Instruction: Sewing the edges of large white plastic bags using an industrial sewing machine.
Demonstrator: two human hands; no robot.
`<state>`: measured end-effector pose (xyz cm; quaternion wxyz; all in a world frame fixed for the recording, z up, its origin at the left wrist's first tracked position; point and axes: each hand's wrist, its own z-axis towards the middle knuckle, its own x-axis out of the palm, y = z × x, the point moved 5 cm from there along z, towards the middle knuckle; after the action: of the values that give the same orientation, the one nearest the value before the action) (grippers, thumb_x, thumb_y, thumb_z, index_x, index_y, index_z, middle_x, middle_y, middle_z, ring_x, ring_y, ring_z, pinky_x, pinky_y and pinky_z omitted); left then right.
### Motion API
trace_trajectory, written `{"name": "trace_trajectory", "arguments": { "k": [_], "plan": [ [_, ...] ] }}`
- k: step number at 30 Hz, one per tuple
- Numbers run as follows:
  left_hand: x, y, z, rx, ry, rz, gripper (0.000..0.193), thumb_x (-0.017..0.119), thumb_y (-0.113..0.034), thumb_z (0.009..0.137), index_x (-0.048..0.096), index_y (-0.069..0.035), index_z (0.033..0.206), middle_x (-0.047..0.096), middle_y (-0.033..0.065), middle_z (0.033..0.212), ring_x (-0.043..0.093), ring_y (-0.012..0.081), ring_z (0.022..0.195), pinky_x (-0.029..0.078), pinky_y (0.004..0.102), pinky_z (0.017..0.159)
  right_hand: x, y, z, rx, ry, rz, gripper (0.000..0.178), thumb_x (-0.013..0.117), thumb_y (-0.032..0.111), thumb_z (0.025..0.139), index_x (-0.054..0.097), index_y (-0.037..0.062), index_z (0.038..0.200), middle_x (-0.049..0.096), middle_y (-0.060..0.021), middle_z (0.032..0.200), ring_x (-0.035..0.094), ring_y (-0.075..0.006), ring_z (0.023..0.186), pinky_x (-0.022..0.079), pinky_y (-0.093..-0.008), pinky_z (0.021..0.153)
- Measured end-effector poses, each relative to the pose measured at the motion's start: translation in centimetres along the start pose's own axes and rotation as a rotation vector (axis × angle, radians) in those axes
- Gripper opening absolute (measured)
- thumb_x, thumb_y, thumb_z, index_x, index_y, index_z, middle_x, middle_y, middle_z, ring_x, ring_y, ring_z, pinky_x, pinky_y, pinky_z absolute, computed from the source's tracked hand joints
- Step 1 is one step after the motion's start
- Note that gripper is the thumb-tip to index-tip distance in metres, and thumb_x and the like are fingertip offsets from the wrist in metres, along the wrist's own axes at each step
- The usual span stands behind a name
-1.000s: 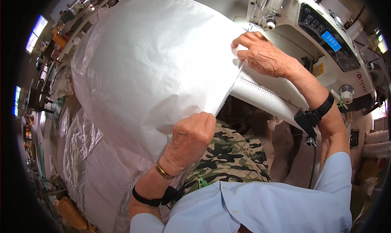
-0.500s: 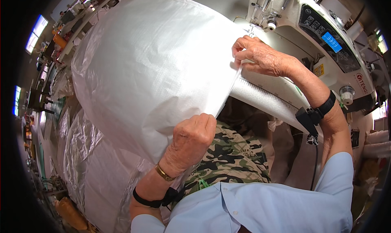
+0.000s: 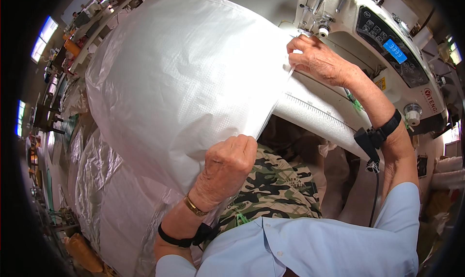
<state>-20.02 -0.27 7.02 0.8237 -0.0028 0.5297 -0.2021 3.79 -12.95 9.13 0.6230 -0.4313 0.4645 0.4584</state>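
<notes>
A large white woven plastic sheet (image 3: 189, 78), glossy and bulging, spreads over the left and middle of the view. My left hand (image 3: 228, 161) is closed in a fist on its near corner, by the edge of the worktable. Up at the right, my right hand (image 3: 317, 59) pinches the sheet's right-hand edge between thumb and fingers, close beneath the head of a white sewing machine (image 3: 426, 90). Between both hands the edge runs taut. The needle area is mostly hidden behind my right hand and glare.
A ruler scale (image 3: 319, 113) runs along the pale table edge. Green threads (image 3: 356, 102) lie beside my right forearm. Crumpled clear plastic film (image 3: 97, 180) hangs at the left. Camouflage cloth (image 3: 276, 185) covers my lap. A black cable (image 3: 375, 194) dangles from my right wrist strap.
My right hand has moved slightly up and right, nearer the machine head, with the sheet's edge in its fingers. My left hand has stayed in place.
</notes>
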Motion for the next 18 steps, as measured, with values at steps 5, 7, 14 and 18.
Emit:
{"name": "trace_trajectory", "arguments": {
  "k": [5,7,14,18],
  "plan": [
    [0.2,-0.1,0.1,-0.015,0.01,-0.007,0.015,0.061,0.003,0.075,0.048,-0.005,0.073,0.045,0.0085,0.067,0.055,0.0242,0.06,0.044,0.0356,0.051,0.6,-0.7,0.4,0.073,0.089,0.098,0.011,0.067,0.014,0.089,0.062,0.0067,0.095,0.06,-0.0077,0.107,0.056,-0.0258,0.106,0.047,-0.0403,0.097],
    [0.1,-0.3,0.2,-0.023,0.01,-0.008,0.012,0.062,0.003,0.075,0.052,-0.004,0.076,0.046,0.0079,0.067,0.054,0.0241,0.061,0.044,0.0353,0.051,0.7,-0.9,0.3,0.101,0.107,0.133,0.01,0.065,0.013,0.09,0.061,0.006,0.096,0.06,-0.0081,0.104,0.057,-0.0262,0.102,0.047,-0.041,0.095],
    [-1.1,-1.6,-0.3,-0.03,-0.019,0.062,0.044,0.064,0.004,0.07,0.067,0.003,0.114,0.056,0.0061,0.074,0.052,0.0205,0.062,0.042,0.0332,0.051,1.2,-1.6,0.1,0.186,0.114,0.208,0.01,0.064,0.007,0.09,0.061,0.0051,0.1,0.062,-0.0086,0.098,0.06,-0.0258,0.096,0.051,-0.0399,0.088],
    [-1.4,-2.5,-0.5,-0.009,-0.019,0.066,0.05,0.065,0.005,0.07,0.066,0.003,0.12,0.059,0.0069,0.078,0.055,0.018,0.06,0.043,0.031,0.049,1.5,-1.9,-0.2,0.191,0.084,0.257,0.009,0.058,0.014,0.096,0.061,0.0063,0.099,0.062,-0.0073,0.097,0.06,-0.0254,0.097,0.051,-0.0412,0.087]
  ]
}}
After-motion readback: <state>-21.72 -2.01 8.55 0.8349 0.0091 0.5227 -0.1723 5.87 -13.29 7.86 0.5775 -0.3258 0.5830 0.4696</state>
